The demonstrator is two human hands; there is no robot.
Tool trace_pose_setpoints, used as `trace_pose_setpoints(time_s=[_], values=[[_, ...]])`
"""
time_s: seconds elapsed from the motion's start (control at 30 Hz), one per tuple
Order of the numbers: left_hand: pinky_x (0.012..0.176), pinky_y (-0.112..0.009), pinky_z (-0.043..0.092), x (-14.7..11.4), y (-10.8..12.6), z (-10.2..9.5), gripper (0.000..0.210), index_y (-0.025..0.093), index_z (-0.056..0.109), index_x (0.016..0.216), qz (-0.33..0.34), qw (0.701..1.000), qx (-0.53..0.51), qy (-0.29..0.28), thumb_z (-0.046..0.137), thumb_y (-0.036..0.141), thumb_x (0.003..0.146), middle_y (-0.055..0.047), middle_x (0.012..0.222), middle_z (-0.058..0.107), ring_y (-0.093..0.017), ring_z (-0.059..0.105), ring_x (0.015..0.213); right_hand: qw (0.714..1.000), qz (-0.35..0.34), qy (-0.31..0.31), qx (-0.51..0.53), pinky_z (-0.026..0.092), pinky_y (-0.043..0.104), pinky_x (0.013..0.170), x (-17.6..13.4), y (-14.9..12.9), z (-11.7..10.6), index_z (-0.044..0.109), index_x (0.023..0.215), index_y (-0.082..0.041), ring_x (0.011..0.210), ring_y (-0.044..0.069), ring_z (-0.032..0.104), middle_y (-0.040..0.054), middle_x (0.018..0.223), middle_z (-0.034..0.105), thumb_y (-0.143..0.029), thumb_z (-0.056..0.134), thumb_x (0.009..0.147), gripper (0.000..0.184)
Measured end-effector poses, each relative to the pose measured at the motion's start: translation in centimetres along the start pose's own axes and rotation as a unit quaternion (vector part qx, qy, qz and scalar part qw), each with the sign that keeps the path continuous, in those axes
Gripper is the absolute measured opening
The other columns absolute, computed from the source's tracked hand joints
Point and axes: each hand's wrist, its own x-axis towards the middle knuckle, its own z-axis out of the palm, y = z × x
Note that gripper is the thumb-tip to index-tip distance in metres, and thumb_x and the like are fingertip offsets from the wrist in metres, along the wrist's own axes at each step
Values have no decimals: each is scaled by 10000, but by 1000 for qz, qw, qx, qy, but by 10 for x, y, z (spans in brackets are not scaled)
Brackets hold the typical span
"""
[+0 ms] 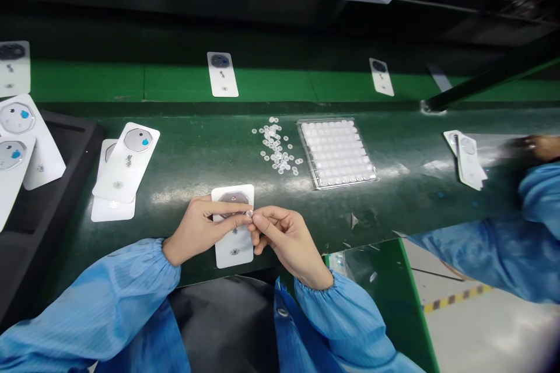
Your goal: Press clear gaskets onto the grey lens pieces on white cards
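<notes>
My left hand (205, 224) and my right hand (284, 239) meet over a white rectangular panel (235, 250) on the green bench. Between the fingertips of both hands is a small clear round cap (249, 214). The panel has a grey octagonal area near its top, partly covered by my left fingers, and dark printed characters below. Past my hands lies a loose scatter of similar small clear caps (275, 145). To its right, a clear plastic tray (377, 179) holds rows of white round pieces.
Overlapping white panels (126, 169) lie at left, beside a black tray (83, 151) with more panels. Several panels (222, 74) rest along a bright green strip (175, 81) at the back. At right, a co-worker's blue sleeve (476, 256) reaches near stacked panels (469, 163).
</notes>
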Motion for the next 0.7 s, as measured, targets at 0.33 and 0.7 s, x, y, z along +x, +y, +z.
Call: trace_pose_setpoints(time_s=[0.33, 0.7], values=[[860, -272, 586, 0, 2, -1, 247, 231, 821, 1079, -38, 999, -4, -23, 825, 278, 836, -39, 1021, 809, -208, 757, 932, 993, -63, 22, -98, 577, 234, 461, 4, -11, 1, 727, 771, -160, 444, 116, 614, -1, 565, 664, -467, 799, 837, 322], [723, -303, 600, -4, 5, 1, 620, 296, 525, 1491, -89, 994, -61, -35, 719, 263, 903, -48, 1074, 745, -201, 709, 840, 964, -147, 93, -200, 444, 201, 379, 11, -9, 14, 732, 768, -159, 372, 90, 506, -30, 475, 580, -391, 789, 824, 245]])
